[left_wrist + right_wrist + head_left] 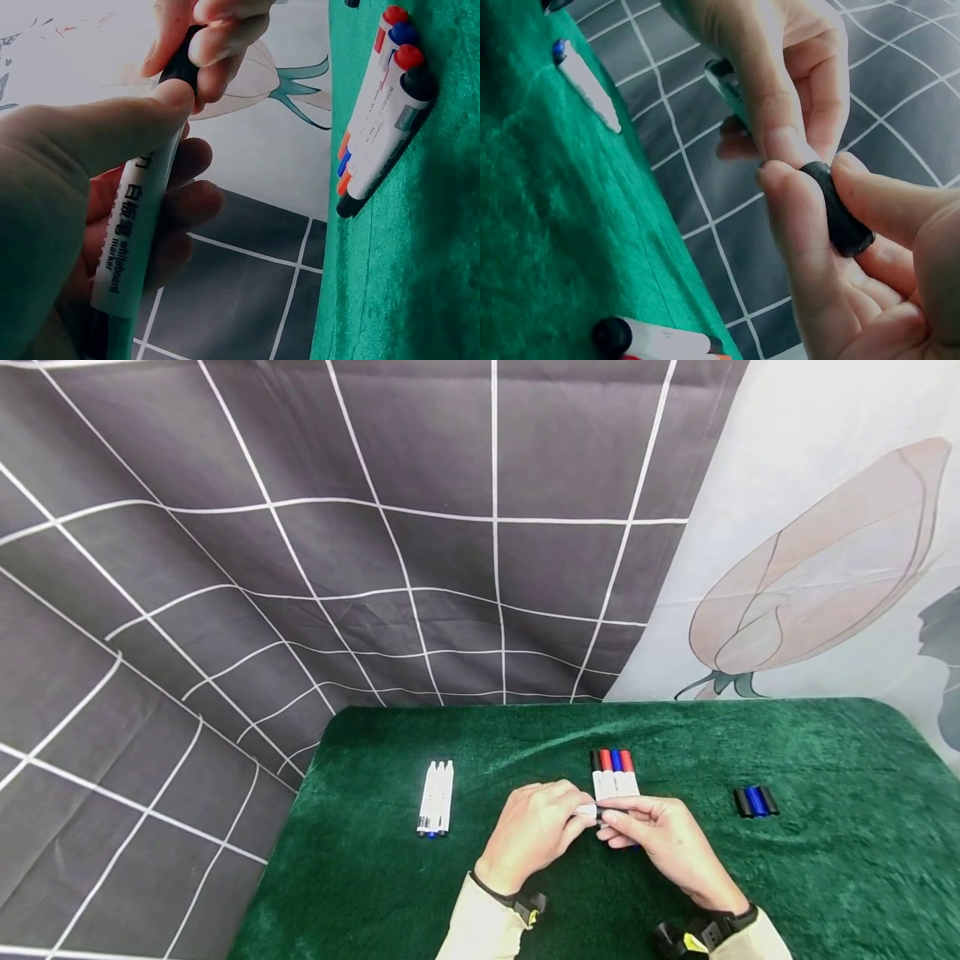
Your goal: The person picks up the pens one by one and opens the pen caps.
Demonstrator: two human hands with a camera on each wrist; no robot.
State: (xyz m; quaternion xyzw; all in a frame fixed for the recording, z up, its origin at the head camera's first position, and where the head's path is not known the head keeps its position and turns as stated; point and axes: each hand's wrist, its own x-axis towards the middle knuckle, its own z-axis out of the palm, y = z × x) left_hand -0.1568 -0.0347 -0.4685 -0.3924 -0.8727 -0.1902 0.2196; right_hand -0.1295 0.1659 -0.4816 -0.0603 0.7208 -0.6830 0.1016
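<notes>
A whiteboard marker with a white barrel lies along the fingers of my left hand, which grips it, the thumb close to the cap end. The black marker cap is at that end, pinched between the thumb and fingers of my right hand. Both hands meet over the green cloth, and fingers hide the join of cap and barrel. Just beyond them lies a row of capped markers in black, red and blue, its near end partly covered by the right hand.
To the left, three white markers without caps lie side by side, white tips pointing away. Loose caps, black and blue, sit together at the right. A green cloth covers the table, and a grey grid curtain hangs behind it.
</notes>
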